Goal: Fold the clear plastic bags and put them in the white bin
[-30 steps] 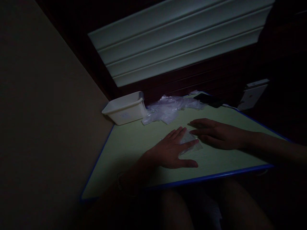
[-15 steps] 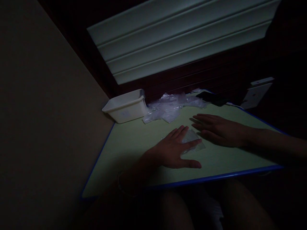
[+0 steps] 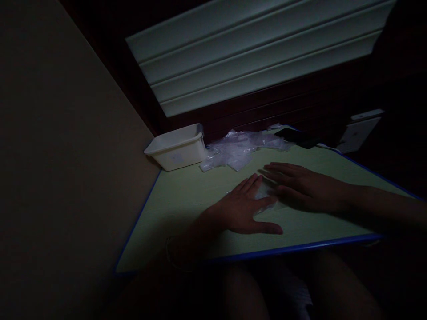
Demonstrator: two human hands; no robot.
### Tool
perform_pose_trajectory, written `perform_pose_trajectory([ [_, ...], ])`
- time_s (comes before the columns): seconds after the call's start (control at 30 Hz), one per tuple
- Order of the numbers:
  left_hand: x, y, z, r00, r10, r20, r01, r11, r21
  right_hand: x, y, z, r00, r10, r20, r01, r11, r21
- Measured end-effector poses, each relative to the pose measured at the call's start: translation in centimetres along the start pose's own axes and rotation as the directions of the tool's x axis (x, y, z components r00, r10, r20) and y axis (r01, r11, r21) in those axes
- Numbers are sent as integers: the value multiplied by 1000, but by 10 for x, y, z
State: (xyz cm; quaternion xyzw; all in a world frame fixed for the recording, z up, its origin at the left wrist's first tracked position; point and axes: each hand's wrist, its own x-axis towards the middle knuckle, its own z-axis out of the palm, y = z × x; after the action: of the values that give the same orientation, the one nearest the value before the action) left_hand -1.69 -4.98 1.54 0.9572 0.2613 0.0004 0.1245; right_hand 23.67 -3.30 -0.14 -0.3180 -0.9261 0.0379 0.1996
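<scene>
Fingers spread, my left hand [image 3: 245, 209] lies flat on a small clear plastic bag [image 3: 262, 192] on the table. Much of the bag is hidden beneath that hand. From the right, my right hand [image 3: 300, 186] reaches over the bag's right side with its fingers stretched out. Whether the right hand touches the bag I cannot tell. Behind both hands a pile of crumpled clear plastic bags [image 3: 236, 149] spreads along the table's back edge.
The pale green table [image 3: 187, 200] has a blue edge. A white plastic bin [image 3: 180, 149] stands at its back left corner, by the wall. Toward the back right lie a dark flat object [image 3: 295, 137] and a white box [image 3: 360, 133]. The room is dim.
My right hand has moved slightly left and toward me, now covering the right part of the small bag. My left hand stays pressed flat in place.
</scene>
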Motion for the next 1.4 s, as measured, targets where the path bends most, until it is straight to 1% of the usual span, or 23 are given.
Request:
perform_pose_trajectory([
  [0.07, 0, 0, 0, 1000, 3, -7, -3, 1000, 13, -1, -4, 5, 1000, -28, 5, 28, 999, 32],
  [0.17, 0, 1, 0, 1000, 5, -4, -5, 1000, 9, -4, -6, 12, 999, -35, 14, 35, 999, 41],
  [0.37, 0, 1, -2, 1000, 3, 5, -3, 1000, 9, -4, -7, 13, 993, 0, 116, 1, 1000, -6],
  [0.53, 3, 2, -2, 999, -25, 23, 25, 999, 34, -3, -9, 13, 994, 12, 107, -15, 1000, 26],
  [0.63, -1, 2, -3, 998, -45, 45, 44, 999, 26, -3, -7, 14, 995, 4, 105, -8, 999, 37],
  [0.7, -8, 2, -4, 996, -71, 60, 70, 997, 17, -3, -5, 15, 996, 8, 89, -13, 998, 53],
  [0.8, -26, 2, -5, 988, -132, 77, 132, 991, 11, -3, -4, 17, 997, 21, 77, -27, 997, 77],
  [1.03, -73, -7, 0, 965, -253, 70, 250, 967, 57, 0, -7, 14, 991, 53, 127, -58, 997, 40],
  [1.17, -94, -10, -3, 945, -320, 71, 317, 947, 59, 0, -6, 15, 991, 49, 126, -54, 998, 40],
  [1.27, -101, -8, -8, 929, -368, 44, 366, 930, 45, 0, -5, 16, 992, 48, 118, -52, 998, 35],
  [1.33, -98, -5, -9, 921, -389, -16, 389, 920, 40, 0, -5, 16, 992, 46, 116, -50, 998, 30],
  [1.4, -92, -1, -9, 920, -383, -78, 387, 921, 44, 1, -5, 16, 992, 46, 118, -49, 998, 28],
])
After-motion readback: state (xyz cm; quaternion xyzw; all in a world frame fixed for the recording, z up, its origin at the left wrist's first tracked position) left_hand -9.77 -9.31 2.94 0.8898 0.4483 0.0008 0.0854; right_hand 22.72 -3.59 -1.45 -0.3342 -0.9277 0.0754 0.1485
